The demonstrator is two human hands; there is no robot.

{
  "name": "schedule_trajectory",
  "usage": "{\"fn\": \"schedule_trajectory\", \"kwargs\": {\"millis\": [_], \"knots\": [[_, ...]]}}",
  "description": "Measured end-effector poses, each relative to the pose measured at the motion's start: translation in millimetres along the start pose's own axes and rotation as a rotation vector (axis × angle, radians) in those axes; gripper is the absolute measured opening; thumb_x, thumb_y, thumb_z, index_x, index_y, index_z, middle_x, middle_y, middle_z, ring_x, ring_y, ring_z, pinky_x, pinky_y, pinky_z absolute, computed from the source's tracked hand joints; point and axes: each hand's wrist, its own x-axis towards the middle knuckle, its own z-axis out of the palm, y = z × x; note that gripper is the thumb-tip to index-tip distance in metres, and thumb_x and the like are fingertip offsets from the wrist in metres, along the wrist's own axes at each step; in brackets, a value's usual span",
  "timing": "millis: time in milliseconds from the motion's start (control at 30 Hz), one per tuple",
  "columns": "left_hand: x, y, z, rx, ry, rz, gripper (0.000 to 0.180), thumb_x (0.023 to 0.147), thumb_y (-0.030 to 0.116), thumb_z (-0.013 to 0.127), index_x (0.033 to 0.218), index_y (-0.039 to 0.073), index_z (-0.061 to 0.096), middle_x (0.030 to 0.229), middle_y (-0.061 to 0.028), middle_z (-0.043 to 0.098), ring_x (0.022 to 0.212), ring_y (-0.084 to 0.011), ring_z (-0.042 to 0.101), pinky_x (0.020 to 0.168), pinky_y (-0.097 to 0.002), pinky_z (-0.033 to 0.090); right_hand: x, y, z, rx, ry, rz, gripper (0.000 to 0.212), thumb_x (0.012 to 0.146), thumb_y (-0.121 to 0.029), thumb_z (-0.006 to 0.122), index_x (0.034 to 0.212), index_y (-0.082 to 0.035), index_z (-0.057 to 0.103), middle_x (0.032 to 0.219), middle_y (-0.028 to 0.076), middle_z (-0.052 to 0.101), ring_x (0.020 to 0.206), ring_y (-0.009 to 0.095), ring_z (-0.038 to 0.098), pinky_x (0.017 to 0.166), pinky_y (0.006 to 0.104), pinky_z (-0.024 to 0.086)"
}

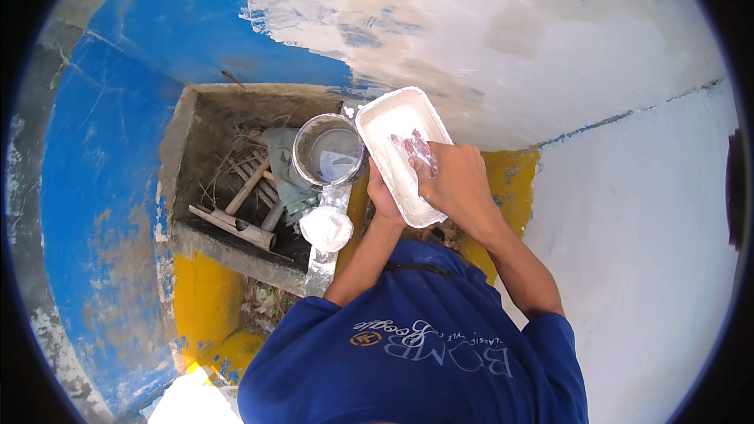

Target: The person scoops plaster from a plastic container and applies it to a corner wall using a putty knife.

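My left hand (382, 198) grips a white rectangular paint tray (393, 129) from underneath, holding it tilted in front of my chest. Inside the tray, my right hand (459, 182) is closed on a small pinkish, paint-smeared tool (418, 149), possibly a brush, whose tip rests against the tray's floor. A round metal bucket (330, 149) with whitish paint in it stands just left of the tray, touching its edge.
The bucket sits at the rim of a concrete recess (182, 149) holding sticks, a pipe piece (236, 226) and a grey cloth (284, 159). A white lump (326, 228) lies on the ledge. The wall is blue on the left (110, 149) and white ahead (487, 23), with a yellow base (203, 298).
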Motion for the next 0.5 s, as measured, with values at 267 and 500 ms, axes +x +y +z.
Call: {"fn": "schedule_trajectory", "kwargs": {"millis": [267, 500], "knots": [[3, -6, 21, 0.008, 0.005, -0.024, 0.063, 0.098, 0.053, 0.037, 0.145, 0.01, 0.038, 0.14, -0.0115, 0.048, 0.126, -0.0279, 0.049, 0.108, -0.0453, 0.038, 6, 4, -6, -0.007, 0.091, 0.069, 0.018, 0.076, -0.012, 0.064, 0.079, 0.006, 0.067, 0.064, 0.029, 0.059, 0.061, 0.046, 0.059, 0.063, 0.051, 0.048], [3, -11, 11, 0.037, 0.072, 0.012, 0.065, 0.096, 0.049, 0.038, 0.148, 0.01, 0.032, 0.143, -0.0123, 0.044, 0.131, -0.0282, 0.044, 0.111, -0.0461, 0.035, 3, 2, -3, 0.008, 0.126, 0.053, 0.02, 0.076, -0.013, 0.064, 0.078, 0.006, 0.067, 0.063, 0.029, 0.059, 0.06, 0.046, 0.059, 0.061, 0.0496, 0.049]]}}
